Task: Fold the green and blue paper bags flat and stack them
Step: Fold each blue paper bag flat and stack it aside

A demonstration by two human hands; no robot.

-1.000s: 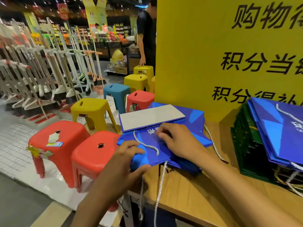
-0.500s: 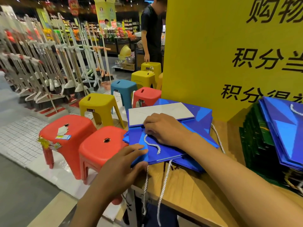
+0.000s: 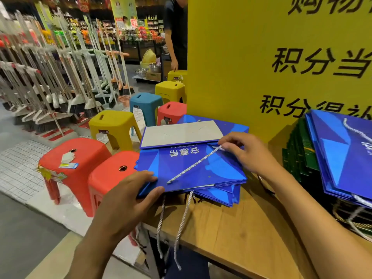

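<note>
On the wooden surface (image 3: 241,228), your flattened blue bag (image 3: 221,172) tops the blue stack (image 3: 221,198), with your left hand (image 3: 128,200) gripping its near-left corner. Your right hand (image 3: 249,156) fingers (image 3: 231,138) pinch the rope handle (image 3: 193,165). It's likely light, stiff, slick paper, so hold the edges, not the cord.

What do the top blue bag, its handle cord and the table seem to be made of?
The top blue bag: coated paper or thin card, slightly glossy; it lies flat with sharp fold edges. The handle cord: twisted white string, fibre unclear; spiral strands show. The table: wood or wood-look laminate, matte; light grain lines show.
</note>
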